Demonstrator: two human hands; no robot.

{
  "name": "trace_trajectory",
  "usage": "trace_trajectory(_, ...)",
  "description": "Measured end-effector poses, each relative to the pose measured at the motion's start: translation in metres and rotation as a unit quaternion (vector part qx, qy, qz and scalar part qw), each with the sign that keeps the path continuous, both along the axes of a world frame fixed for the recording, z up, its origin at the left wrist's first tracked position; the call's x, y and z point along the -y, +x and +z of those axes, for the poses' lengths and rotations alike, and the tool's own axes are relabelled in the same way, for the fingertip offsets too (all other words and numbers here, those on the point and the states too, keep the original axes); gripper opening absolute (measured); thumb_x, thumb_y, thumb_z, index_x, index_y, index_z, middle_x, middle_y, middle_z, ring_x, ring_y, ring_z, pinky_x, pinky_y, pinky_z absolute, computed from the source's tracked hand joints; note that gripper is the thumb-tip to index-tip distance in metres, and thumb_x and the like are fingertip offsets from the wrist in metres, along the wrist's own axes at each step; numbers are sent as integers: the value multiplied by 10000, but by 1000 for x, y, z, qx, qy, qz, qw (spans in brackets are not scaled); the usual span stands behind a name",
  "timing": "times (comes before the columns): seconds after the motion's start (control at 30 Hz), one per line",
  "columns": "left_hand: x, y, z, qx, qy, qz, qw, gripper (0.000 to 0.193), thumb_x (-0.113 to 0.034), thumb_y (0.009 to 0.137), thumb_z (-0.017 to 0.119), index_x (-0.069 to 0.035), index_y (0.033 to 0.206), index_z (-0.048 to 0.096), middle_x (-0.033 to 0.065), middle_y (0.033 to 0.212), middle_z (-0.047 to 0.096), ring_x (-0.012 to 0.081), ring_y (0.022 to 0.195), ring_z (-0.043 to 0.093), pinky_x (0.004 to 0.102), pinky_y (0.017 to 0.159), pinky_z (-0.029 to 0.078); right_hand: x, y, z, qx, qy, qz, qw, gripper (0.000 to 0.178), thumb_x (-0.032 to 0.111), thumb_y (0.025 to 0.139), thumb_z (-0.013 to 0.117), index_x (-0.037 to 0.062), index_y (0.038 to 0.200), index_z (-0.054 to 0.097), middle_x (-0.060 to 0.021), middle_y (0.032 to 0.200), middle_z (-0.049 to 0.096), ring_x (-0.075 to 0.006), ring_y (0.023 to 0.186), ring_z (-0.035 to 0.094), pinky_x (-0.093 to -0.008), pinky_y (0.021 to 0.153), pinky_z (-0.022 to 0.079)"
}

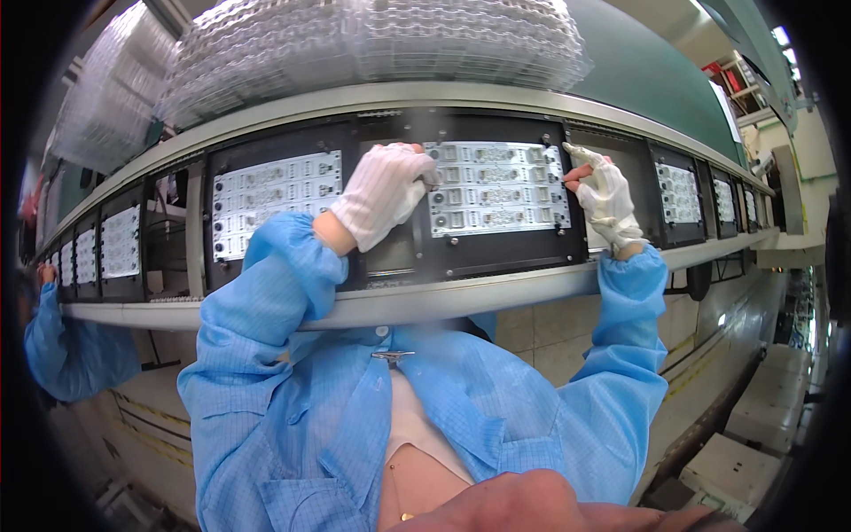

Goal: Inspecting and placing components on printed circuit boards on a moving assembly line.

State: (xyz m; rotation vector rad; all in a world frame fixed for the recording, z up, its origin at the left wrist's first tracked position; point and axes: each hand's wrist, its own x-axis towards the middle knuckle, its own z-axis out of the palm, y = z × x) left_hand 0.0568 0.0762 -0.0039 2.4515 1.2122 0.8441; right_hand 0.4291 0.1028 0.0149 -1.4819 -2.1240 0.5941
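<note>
A white circuit board panel (498,188), with rows of components, lies in a black carrier frame (510,253) on the conveyor line before me. At its left edge is my left hand (386,193), in a white striped glove, fingers curled and pinching the rim. My right hand (607,199), gloved with some fingertips bare, bends its thumb and fingers against the panel's right edge. The exact contact of the fingertips is partly hidden. Another board panel (275,197) sits in its own black frame beside my left forearm.
More framed panels continue along the line, such as the board (678,193) to the right and the board (121,242) to the left. Stacked clear plastic trays (381,44) stand behind the metal rail (417,93). A co-worker's blue sleeve (66,341) shows at far left.
</note>
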Motion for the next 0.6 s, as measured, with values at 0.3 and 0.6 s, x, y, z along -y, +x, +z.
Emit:
trace_trajectory(0.3, 28, -3, 24, 20, 17, 23, 999, 191, -82, 830, 695, -77, 1020, 689, 120, 852, 671, 328, 831, 638, 422, 756, 497, 28, -111, 12, -64, 27, 160, 985, 750, -195, 726, 460, 122, 1395, 579, -131, 1162, 615, -233, 1069, 660, -295, 876, 559)
trace_trajectory(0.6, 61, -58, 27, 25, 3, 50, 998, 167, -104, 823, 683, -90, 990, 687, 108, 870, 684, 319, 849, 653, 421, 771, 489, 29, -112, -1, 110, 191, 200, 955, 753, -197, 728, 480, 119, 1406, 566, -142, 1160, 633, -249, 1049, 672, -321, 850, 548)
